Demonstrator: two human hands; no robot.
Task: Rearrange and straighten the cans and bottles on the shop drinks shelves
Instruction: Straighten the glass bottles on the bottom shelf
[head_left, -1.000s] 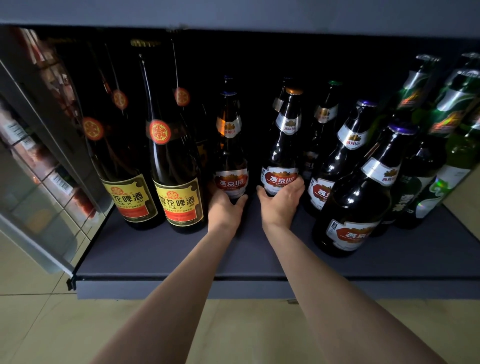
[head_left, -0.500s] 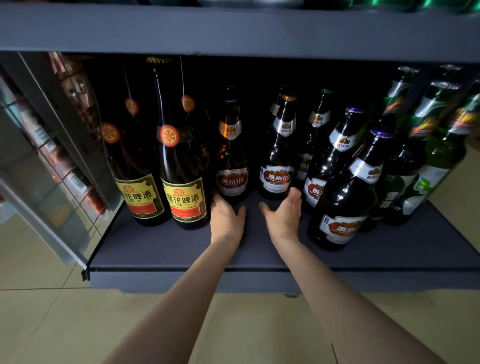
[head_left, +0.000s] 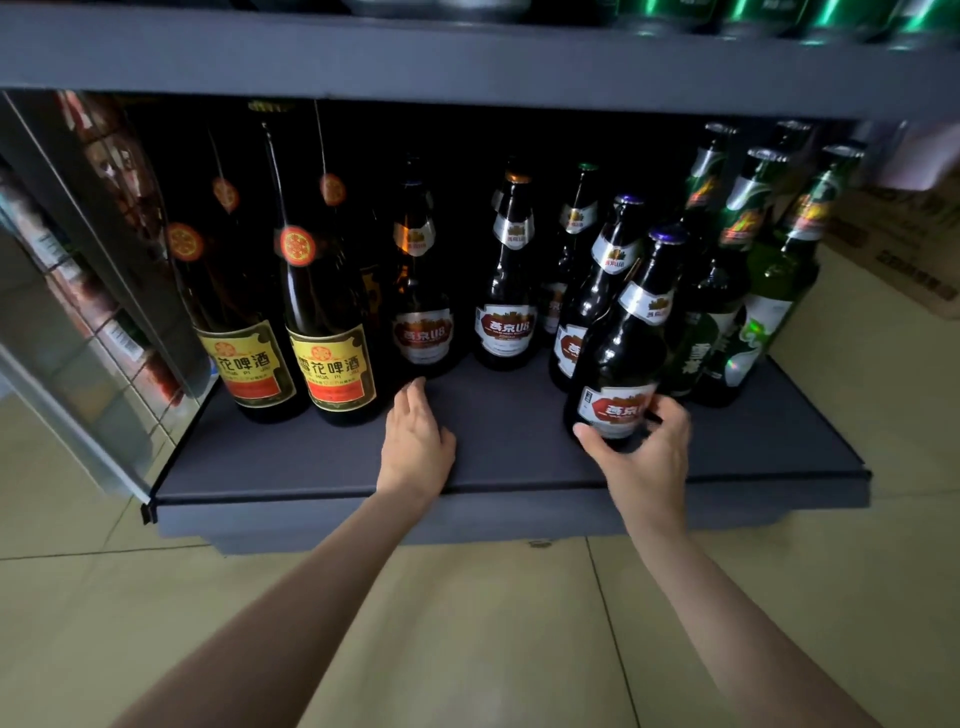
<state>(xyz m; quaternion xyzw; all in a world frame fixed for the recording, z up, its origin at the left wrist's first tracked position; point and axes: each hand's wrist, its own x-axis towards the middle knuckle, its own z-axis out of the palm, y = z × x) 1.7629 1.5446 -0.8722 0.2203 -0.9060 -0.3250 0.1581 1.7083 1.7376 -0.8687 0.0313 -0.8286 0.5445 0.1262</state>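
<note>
Two tall yellow-label bottles (head_left: 332, 332) are seen. One dark, red-label front bottle (head_left: 621, 358) is gripped by the right hand (head_left: 644, 447). The left hand (head_left: 415, 441) is laid flat, holding nothing, on the shelf (head_left: 311, 462).

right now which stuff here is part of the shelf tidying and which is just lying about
Part of the job:
- front brown bottle, gripped at its base by the right hand
- left hand, flat on the shelf
- red-label brown bottles
- yellow-label tall bottles
- green bottles

Just lying about:
- cardboard box at right
- glass cabinet at left
</note>
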